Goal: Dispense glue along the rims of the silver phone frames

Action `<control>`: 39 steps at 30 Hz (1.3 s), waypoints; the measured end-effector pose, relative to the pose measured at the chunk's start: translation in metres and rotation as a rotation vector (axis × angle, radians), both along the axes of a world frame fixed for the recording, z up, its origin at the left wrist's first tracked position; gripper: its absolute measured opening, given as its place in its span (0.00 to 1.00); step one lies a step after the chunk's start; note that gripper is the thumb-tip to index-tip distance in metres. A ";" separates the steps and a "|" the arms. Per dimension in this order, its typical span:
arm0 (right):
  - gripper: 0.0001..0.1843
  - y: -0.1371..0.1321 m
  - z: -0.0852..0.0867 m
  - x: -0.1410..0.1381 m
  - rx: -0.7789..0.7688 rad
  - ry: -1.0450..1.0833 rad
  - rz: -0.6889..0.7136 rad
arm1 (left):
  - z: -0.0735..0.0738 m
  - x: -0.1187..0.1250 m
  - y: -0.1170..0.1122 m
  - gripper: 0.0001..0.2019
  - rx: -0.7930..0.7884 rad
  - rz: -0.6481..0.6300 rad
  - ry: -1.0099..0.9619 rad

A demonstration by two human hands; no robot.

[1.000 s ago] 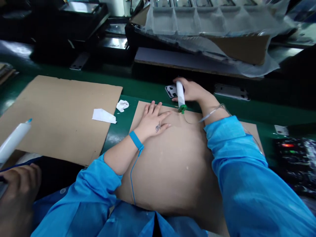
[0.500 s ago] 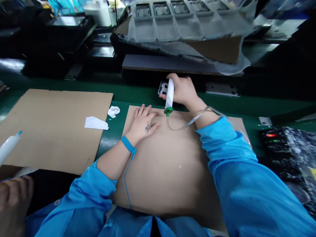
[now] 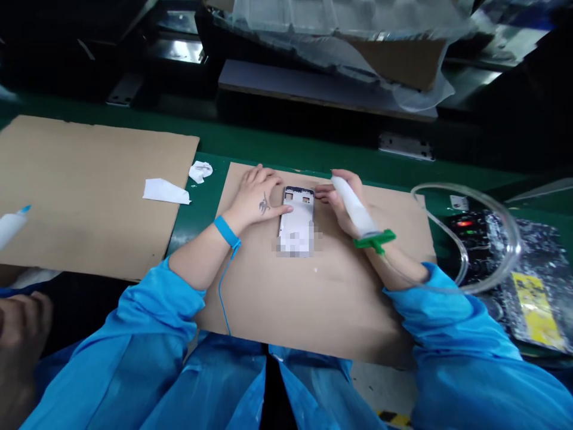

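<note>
A silver phone housing point(image 3: 297, 218) with a black top end and small cutouts lies flat on the cardboard sheet point(image 3: 268, 286) in front of me; its lower end is blurred. On its left my left hand point(image 3: 259, 194) rests with outstretched fingers, the thumb touching the housing's left edge. My right hand point(image 3: 347, 203) is wrapped round a white dispensing syringe point(image 3: 356, 208), with its fingertips near the housing's upper right corner. A green cap point(image 3: 375, 240) and a clear air hose point(image 3: 510, 239) are at the syringe's rear end.
Two paper scraps point(image 3: 166, 191) lie left, by another cardboard sheet point(image 3: 89, 203). A second syringe point(image 3: 11, 227) and a co-worker's hand point(image 3: 22, 328) are at far left. A control box point(image 3: 528, 269) stands right. Another phone housing point(image 3: 406, 146) lies behind, below plastic trays point(image 3: 331, 18).
My right hand, with the syringe, has brought the phone housing from the green bench onto the cardboard and let go of it. My left thumb now touches it. The view has tilted down.
</note>
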State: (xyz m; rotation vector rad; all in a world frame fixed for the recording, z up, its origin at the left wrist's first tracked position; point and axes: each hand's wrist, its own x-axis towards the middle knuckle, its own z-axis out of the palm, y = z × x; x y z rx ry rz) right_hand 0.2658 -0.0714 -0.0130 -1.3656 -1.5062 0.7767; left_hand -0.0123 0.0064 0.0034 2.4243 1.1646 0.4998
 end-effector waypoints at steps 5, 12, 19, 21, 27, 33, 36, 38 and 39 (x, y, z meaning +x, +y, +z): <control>0.47 -0.015 -0.012 -0.012 -0.002 0.352 0.075 | 0.007 0.000 0.003 0.44 -0.053 -0.194 0.047; 0.27 -0.027 -0.004 -0.014 -0.048 0.426 0.053 | 0.005 -0.001 0.002 0.33 -0.104 -0.339 -0.026; 0.25 -0.038 -0.002 -0.024 -0.010 0.141 0.000 | 0.000 0.009 -0.003 0.29 -0.120 -0.351 -0.122; 0.24 -0.036 0.002 -0.029 0.008 0.077 -0.003 | -0.002 0.011 -0.003 0.28 -0.123 -0.355 -0.127; 0.24 -0.033 0.011 -0.035 -0.011 -0.040 0.011 | 0.002 0.013 -0.004 0.26 -0.152 -0.345 -0.110; 0.25 -0.034 0.014 -0.032 -0.031 -0.047 0.005 | 0.017 0.015 -0.011 0.24 -0.201 -0.291 -0.013; 0.23 -0.034 0.015 -0.033 -0.034 -0.064 0.004 | 0.018 0.015 -0.012 0.24 -0.196 -0.286 -0.009; 0.21 -0.034 0.016 -0.033 -0.039 -0.069 0.004 | 0.016 0.015 -0.011 0.24 -0.211 -0.285 -0.038; 0.19 -0.034 0.016 -0.033 -0.044 -0.072 0.006 | 0.016 0.014 -0.011 0.23 -0.219 -0.285 -0.059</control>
